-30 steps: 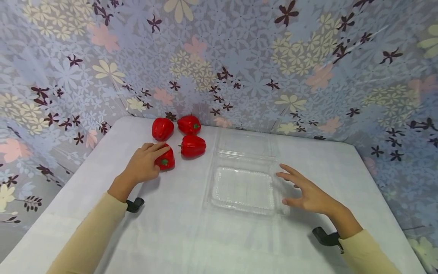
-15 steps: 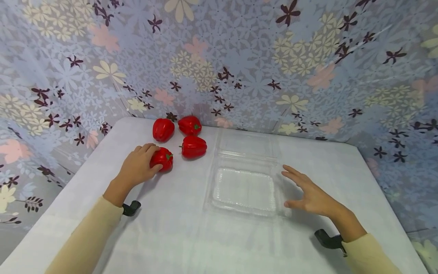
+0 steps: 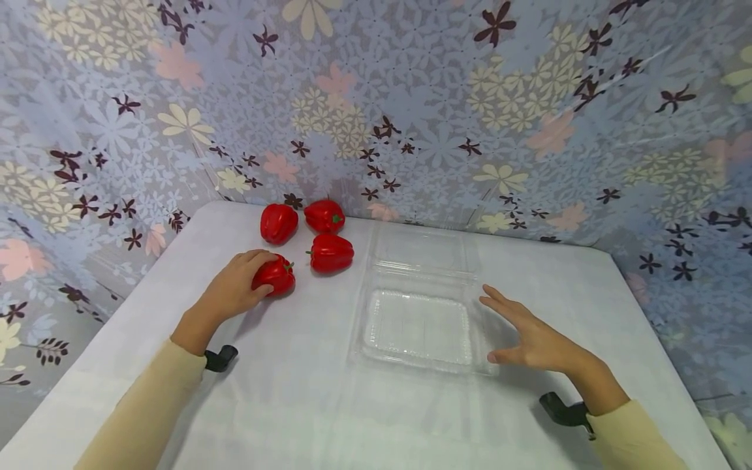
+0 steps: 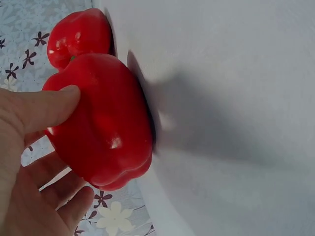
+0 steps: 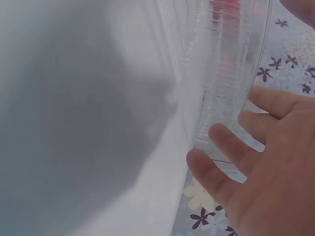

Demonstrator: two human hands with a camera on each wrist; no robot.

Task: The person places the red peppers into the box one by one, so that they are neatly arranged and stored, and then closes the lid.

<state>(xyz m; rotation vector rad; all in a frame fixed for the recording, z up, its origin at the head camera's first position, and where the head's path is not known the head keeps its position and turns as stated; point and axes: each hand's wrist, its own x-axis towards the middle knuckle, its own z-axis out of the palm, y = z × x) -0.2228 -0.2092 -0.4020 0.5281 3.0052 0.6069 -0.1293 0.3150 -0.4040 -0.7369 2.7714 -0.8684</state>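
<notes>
My left hand (image 3: 234,287) grips a red bell pepper (image 3: 276,277) on the left of the table, its green stem turned to the right. In the left wrist view the thumb lies on the near side of that bell pepper (image 4: 106,123) and the other fingers reach behind it, partly hidden. Just right of a clear plastic clamshell container (image 3: 420,326), my right hand (image 3: 537,339) hovers with fingers spread and nothing in its grasp. The right wrist view has the fingertips close to the wall of the container (image 5: 221,73); whether they touch it I cannot tell.
Three more red peppers lie behind: one at the back left (image 3: 279,223), one beside it (image 3: 325,215), and one nearer (image 3: 331,253). The container's lid (image 3: 423,251) is folded back toward the flowered wall (image 3: 411,98). A white cloth covers the table (image 3: 282,405).
My left hand has drawn back slightly to the left and toward me, and the gripped bell pepper has shifted and turned with it. The right hand has barely moved.
</notes>
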